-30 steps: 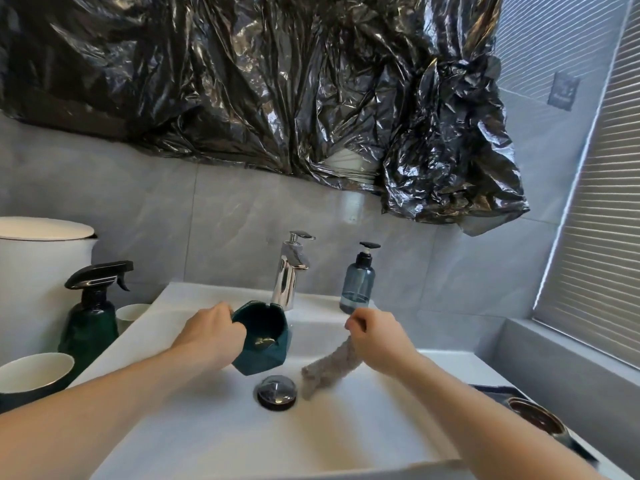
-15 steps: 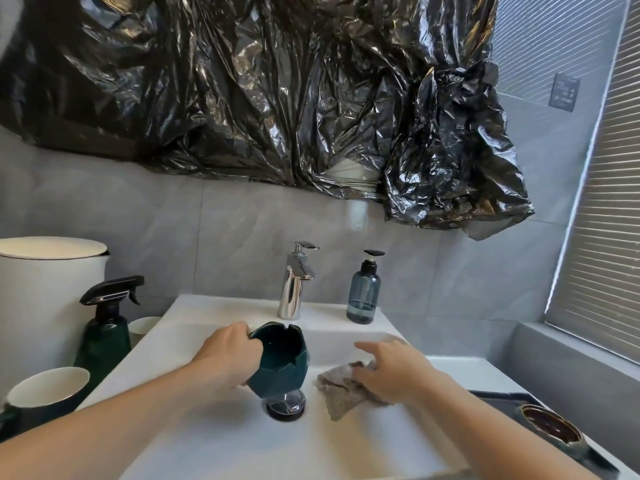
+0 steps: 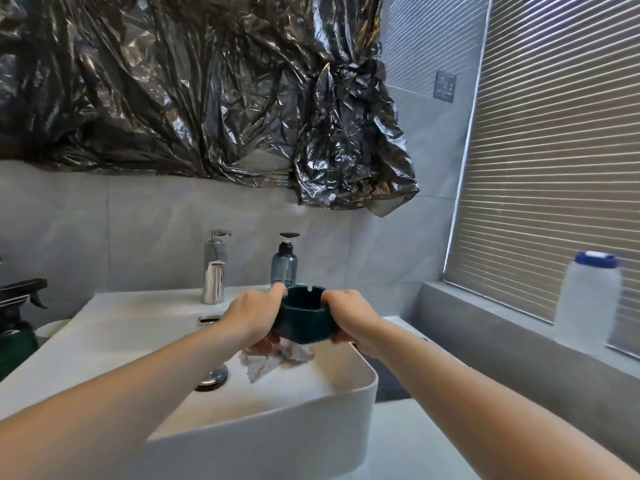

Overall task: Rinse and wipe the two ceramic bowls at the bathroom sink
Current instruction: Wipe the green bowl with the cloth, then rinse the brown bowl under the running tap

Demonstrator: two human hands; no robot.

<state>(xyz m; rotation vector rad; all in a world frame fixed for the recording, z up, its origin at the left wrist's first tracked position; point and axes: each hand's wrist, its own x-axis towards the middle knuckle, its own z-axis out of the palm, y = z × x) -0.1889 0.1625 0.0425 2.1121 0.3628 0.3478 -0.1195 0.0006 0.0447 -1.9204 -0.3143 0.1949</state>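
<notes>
One view only, from a camera worn on the person's head. It looks forward and slightly down over both forearms, close above the near right corner of the sink [image 3: 360, 386]. The tap [image 3: 214, 271] and tiled wall face it; the blind [image 3: 561, 150] fills the right side.

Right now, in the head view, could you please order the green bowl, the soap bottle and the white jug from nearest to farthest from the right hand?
1. Green bowl: gripped by the right hand, over the sink.
2. Soap bottle: behind the bowl, at the wall.
3. White jug: far right, on the window ledge.
</notes>
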